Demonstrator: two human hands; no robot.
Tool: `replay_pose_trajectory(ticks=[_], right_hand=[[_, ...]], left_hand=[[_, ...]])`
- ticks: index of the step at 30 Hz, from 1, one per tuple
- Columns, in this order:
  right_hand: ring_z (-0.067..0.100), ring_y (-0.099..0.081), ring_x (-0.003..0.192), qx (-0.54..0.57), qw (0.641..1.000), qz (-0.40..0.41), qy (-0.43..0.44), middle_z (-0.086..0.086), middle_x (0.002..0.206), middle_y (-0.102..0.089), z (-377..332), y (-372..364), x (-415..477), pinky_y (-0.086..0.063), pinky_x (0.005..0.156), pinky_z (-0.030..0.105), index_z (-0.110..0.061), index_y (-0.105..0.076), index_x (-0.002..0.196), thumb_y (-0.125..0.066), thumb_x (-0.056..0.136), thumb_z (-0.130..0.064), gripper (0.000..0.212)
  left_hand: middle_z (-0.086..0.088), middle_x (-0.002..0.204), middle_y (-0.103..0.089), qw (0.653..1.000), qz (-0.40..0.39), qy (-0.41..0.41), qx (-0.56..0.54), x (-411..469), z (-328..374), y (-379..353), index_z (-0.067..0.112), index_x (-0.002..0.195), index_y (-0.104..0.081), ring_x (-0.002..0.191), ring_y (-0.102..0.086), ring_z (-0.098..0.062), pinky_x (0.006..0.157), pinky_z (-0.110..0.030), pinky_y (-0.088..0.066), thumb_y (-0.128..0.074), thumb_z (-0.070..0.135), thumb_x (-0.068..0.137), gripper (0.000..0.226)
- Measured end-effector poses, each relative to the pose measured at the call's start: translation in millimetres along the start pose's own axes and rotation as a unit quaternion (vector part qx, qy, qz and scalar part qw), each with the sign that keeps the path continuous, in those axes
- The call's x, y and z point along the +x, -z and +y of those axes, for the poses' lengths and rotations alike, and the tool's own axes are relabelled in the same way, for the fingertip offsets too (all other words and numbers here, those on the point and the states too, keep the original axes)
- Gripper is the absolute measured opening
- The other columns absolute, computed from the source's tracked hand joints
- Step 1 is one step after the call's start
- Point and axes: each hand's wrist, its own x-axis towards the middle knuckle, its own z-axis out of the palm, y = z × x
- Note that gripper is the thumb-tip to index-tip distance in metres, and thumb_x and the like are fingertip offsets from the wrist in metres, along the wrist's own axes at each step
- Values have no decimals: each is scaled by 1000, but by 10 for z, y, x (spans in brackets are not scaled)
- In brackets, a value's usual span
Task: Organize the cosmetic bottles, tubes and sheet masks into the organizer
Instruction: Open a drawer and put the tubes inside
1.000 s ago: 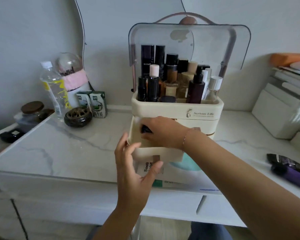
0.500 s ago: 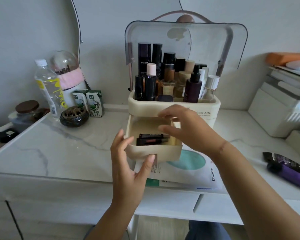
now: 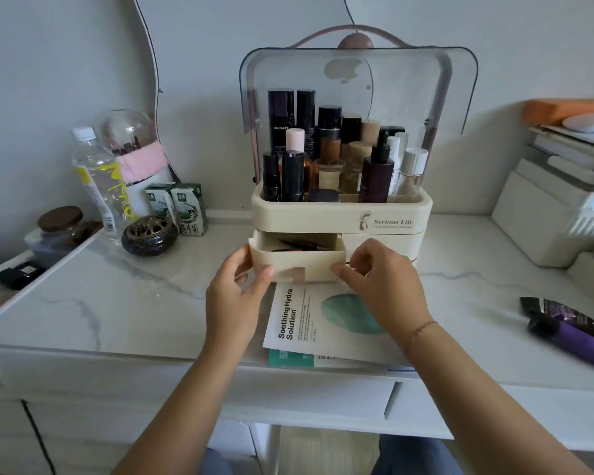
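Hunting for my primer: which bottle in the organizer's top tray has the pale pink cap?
The black bottle in the front row, second from the left. Its cap is pale pink, while the others' caps are black, white or tan.

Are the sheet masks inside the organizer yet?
No, the sheet masks lie on the table in front of the organizer, outside its open drawer.

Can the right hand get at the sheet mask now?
Probably yes: the right hand holds the drawer just above the sheet mask, which lies mostly uncovered on the table.
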Motion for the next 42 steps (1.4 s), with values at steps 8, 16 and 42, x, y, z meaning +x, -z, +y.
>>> replay_pose_trajectory(ticks=[8, 16, 42], right_hand=[[18, -52, 61, -57, 995, 61, -45, -5, 64, -58, 34, -46, 105, -35, 48, 23, -20, -57, 72, -60, 84, -41, 24], [18, -58, 81, -11, 991, 113, -72, -9, 86, -63, 376, 136, 8, -41, 63, 29, -18, -58, 91, -68, 80, -34, 21], [1, -58, 61, 134, 990, 35, -33, -12, 64, -68, 223, 555, -570, -44, 54, 8, -22, -70, 69, -75, 75, -17, 9]], left_hand=[[-2, 127, -56, 996, 37, 18, 85, 323, 15, -146, 13, 128, -53, 115, -53, -19, 90, -27, -41, -72, 32, 81, 54], [-3, 127, -58, 918, -141, -289, 233, -202, 321, -265, 14, 118, -63, 124, -48, -22, 104, -38, -33, -47, 51, 88, 50], [-2, 162, 1, 914, -230, -184, 279, -233, 354, -209, 15, 142, -29, 147, 10, -7, 120, -40, 0, -8, 86, 74, 100]])
